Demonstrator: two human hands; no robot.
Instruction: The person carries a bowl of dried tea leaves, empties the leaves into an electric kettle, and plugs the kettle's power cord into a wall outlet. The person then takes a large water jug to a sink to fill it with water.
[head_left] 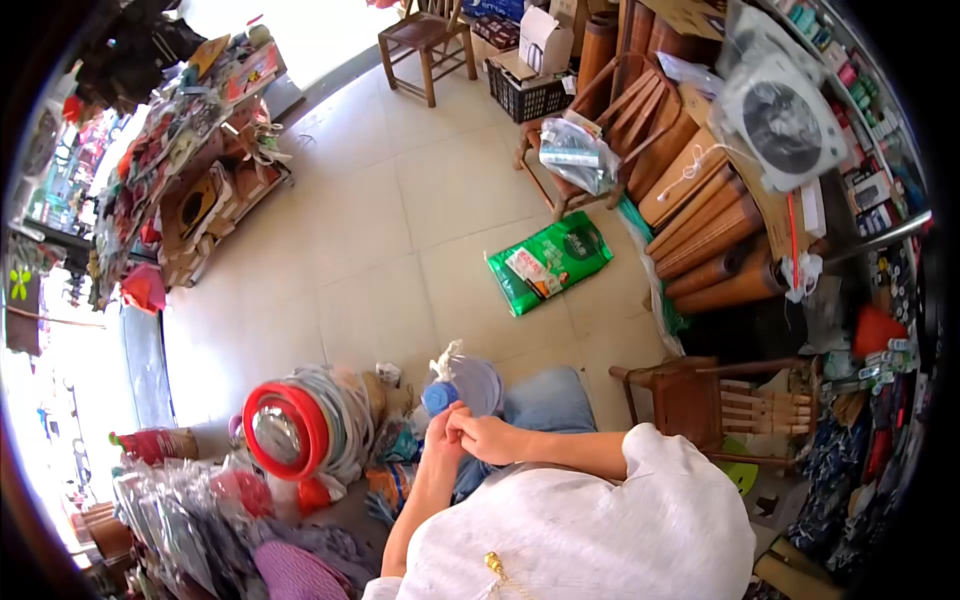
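Together, both hands curled closed, grip unclear, blue object touching, green bag, lettering illegible

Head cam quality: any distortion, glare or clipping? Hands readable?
Head view: strong fisheye curve, black corners; bright opening at top blown out, left edge too; floor shows soft glare; left hand and right hand readable in outline, finger detail soft.

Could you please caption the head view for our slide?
Left hand and right hand meet near a blue object; a green bag lies on tiled floor.
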